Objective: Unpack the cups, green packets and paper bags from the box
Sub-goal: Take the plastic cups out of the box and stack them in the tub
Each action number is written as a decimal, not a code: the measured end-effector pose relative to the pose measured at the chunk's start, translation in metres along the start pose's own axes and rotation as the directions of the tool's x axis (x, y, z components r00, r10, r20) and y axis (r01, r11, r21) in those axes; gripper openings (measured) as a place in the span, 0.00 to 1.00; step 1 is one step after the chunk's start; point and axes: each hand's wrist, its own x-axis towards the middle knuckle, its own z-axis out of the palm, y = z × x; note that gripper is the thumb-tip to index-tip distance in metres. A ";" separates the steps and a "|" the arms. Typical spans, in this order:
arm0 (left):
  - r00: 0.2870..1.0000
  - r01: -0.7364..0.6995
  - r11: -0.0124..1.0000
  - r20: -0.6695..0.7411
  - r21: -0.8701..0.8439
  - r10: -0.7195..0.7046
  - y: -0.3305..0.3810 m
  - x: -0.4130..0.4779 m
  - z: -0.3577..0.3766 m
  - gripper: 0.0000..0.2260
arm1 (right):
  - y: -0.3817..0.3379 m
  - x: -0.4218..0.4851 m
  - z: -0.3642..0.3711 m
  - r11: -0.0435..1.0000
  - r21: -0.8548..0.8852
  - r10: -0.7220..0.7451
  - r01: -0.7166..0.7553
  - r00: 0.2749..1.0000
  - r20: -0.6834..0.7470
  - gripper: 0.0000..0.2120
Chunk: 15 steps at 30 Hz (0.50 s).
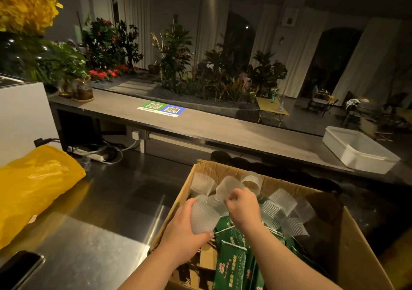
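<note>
An open cardboard box [361, 251] stands on the steel counter at the lower right. Inside lie several frosted ribbed plastic cups [279, 202], green printed packets [231, 265] and brown paper bags [206, 260] near its left wall. My left hand [182, 234] grips one ribbed cup [204, 218] by its side, just above the box's left edge. My right hand [242, 205] pinches the rim of a second cup [228, 188] further in. The packets lie under both hands.
A yellow plastic bag [33, 191] lies on the steel counter [116, 200] at the left. A dark phone [20, 267] sits at the lower left. A white tub [359, 149] rests on the raised grey shelf behind, with a QR-code card [161, 109] further left.
</note>
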 end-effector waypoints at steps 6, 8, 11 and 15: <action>1.000 0.004 0.998 0.027 0.065 -0.006 0.007 0.000 0.002 0.41 | -0.001 -0.036 -0.018 0.748 0.663 0.000 -0.019 1.000 0.030 0.12; 0.998 -0.025 0.994 0.052 0.107 0.020 0.015 -0.001 0.002 0.41 | 0.000 -0.045 -0.020 0.786 0.617 -0.091 0.036 0.994 0.059 0.06; 0.996 -0.071 0.984 0.058 0.166 0.062 0.028 -0.002 0.003 0.41 | 0.000 -0.053 -0.018 0.847 0.518 -0.223 0.120 0.964 0.142 0.16; 1.000 -0.006 0.992 0.016 0.125 0.004 0.031 -0.005 0.015 0.42 | -0.012 -0.058 -0.022 0.833 0.540 -0.258 0.120 0.947 0.189 0.26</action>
